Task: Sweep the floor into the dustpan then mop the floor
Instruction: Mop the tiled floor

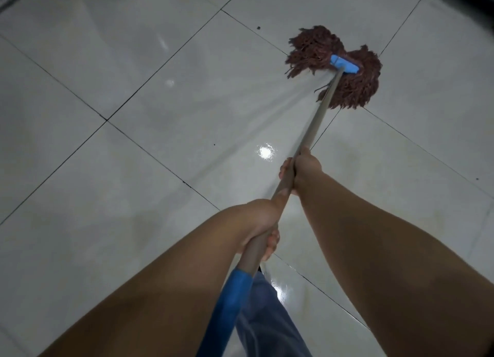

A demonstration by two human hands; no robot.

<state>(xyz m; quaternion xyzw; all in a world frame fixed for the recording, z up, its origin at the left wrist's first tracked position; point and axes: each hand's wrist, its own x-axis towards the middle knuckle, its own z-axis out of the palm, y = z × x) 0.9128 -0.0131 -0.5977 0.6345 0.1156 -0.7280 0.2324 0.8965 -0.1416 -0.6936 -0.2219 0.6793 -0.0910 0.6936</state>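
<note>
Mopping stage under way: left hand (263, 223) and right hand (302, 169) both clenched around mop handle (315, 124), string mop head (336, 67) on wet tiled floor (160, 148), dry tiles remaining.

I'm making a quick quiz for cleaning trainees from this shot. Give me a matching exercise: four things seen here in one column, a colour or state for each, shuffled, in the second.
Column 1
1. mop head
2. clamp
3. left hand
4. floor

Column 2
A. blue
B. pale tiles with a wet shine
C. reddish-brown strands spread flat
D. grips the pole nearer the body

The right hand grips the pole farther down.

Pairs: 1-C, 2-A, 3-D, 4-B
</note>
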